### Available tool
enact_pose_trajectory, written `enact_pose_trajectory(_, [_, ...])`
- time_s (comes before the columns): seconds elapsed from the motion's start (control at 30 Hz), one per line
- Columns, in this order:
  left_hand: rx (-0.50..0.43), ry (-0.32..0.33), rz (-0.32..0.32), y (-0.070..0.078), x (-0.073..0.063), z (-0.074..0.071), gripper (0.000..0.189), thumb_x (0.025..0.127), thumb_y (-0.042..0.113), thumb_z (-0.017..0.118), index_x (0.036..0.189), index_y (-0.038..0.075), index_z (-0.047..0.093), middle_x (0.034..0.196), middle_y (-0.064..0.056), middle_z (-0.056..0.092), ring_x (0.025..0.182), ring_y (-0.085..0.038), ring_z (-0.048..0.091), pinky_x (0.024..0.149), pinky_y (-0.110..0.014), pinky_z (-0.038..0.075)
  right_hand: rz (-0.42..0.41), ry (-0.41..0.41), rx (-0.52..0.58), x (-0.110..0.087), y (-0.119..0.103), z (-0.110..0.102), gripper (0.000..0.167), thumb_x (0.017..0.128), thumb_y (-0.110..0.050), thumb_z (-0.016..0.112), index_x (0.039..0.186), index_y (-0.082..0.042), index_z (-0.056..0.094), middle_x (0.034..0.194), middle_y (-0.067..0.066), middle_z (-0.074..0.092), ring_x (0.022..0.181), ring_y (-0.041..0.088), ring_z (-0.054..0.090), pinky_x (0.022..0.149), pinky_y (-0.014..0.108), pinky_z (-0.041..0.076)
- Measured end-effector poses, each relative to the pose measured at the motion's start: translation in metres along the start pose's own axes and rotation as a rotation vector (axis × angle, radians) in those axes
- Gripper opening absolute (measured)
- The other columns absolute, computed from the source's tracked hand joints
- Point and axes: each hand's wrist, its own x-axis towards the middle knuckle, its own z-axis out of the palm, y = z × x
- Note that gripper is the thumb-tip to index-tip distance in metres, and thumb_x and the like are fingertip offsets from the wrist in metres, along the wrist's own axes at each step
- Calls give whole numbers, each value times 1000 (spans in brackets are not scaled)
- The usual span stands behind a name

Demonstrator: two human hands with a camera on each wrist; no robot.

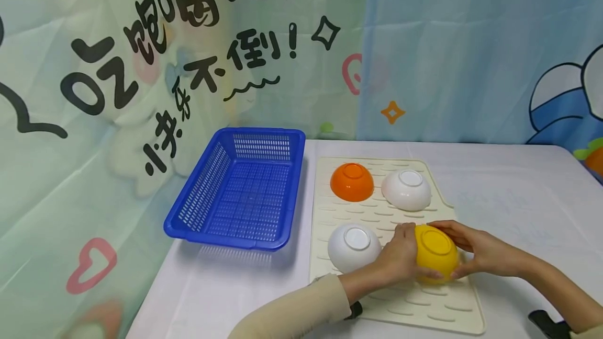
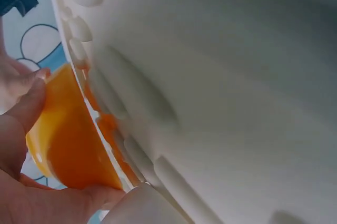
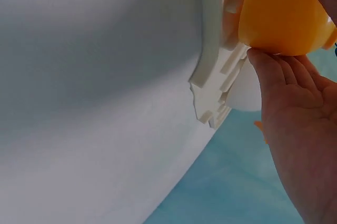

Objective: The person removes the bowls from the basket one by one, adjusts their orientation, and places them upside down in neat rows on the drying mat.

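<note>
A yellow bowl [image 1: 436,249] stands upside down at the front right of a cream ribbed drying mat [image 1: 391,305]. My left hand [image 1: 399,256] grips its left side, with the thumb at the front. From the right, my right hand [image 1: 492,250] holds the same bowl between thumb and fingers. The left wrist view has the bowl [image 2: 73,134] rim-down close to the mat's surface. In the right wrist view, fingers [image 3: 279,71] touch the bowl's side. Just left of my left hand sits an upturned white bowl [image 1: 348,252], partly covered by that hand.
Along the back of the mat, an orange bowl [image 1: 352,182] and another white bowl [image 1: 406,190] rest upside down. A blue plastic basket [image 1: 282,224] with slotted walls stands left of the mat on the white-covered table [image 1: 518,182]. A printed curtain [image 1: 447,41] hangs behind.
</note>
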Motion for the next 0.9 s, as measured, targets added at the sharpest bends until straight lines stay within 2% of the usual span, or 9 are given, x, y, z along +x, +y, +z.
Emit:
enact_pose_trajectory(0.07, [11,-18,-17,0,0,0,98,63,53,78,137,9,32,132,-3,40,103,-7,51,83,-16,43,4,2,-4,0,1,1,86,73,-18,77,138,7,26,136,-21,36,115,-18,31,88,6,32])
enact_pose_trajectory(0.23, [42,-41,-44,1,1,2,99,62,54,78,137,9,31,132,-3,40,101,-6,52,82,-15,43,17,11,-25,-1,1,2,87,72,-18,78,138,6,27,137,29,36,114,-19,30,87,6,33])
enact_pose_trajectory(0.27, [47,-42,-45,1,1,3,100,62,55,78,137,9,31,131,-2,40,101,-6,52,82,-14,43,17,12,-30,-1,1,3,88,72,-19,78,138,6,27,136,30,35,114,-19,30,87,6,33])
enact_pose_trajectory(0.47, [73,-67,-39,3,0,3,101,64,56,77,139,8,29,132,-2,40,102,-5,51,82,-14,43,24,17,-29,-4,1,6,90,72,-23,78,139,5,26,133,-24,35,116,-19,29,88,5,31])
enact_pose_trajectory(0.57, [91,-77,-41,5,1,4,102,64,58,76,140,9,28,133,-2,40,102,-5,51,80,-15,44,42,22,-62,-6,-1,6,90,72,-24,78,139,5,26,140,-5,38,115,-20,28,91,11,35])
enact_pose_trajectory(0.7, [108,-83,-50,7,0,2,108,63,60,75,144,9,24,141,-3,32,116,-8,45,83,-17,44,99,31,-193,-7,-6,3,93,71,-31,78,141,3,26,138,29,34,114,-19,23,94,49,39])
enact_pose_trajectory(0.77, [111,-80,-31,8,-3,-2,111,64,62,73,146,11,19,146,-3,26,124,-9,38,84,-19,45,138,33,-246,-6,-12,-2,94,72,-31,77,142,4,24,138,34,31,126,-2,29,88,66,31])
enact_pose_trajectory(0.8, [110,-85,-7,10,-5,-8,111,65,62,71,147,11,16,148,-3,23,125,-9,37,82,-19,46,160,41,-279,-6,-16,-6,94,73,-31,77,142,4,25,137,34,31,129,10,31,87,67,31])
enact_pose_trajectory(0.9, [131,-86,97,18,-14,-43,100,72,63,65,147,15,20,146,4,29,119,-5,43,75,-17,47,244,89,-391,-2,-34,-26,89,77,-32,74,139,10,27,134,37,34,121,46,38,82,67,36])
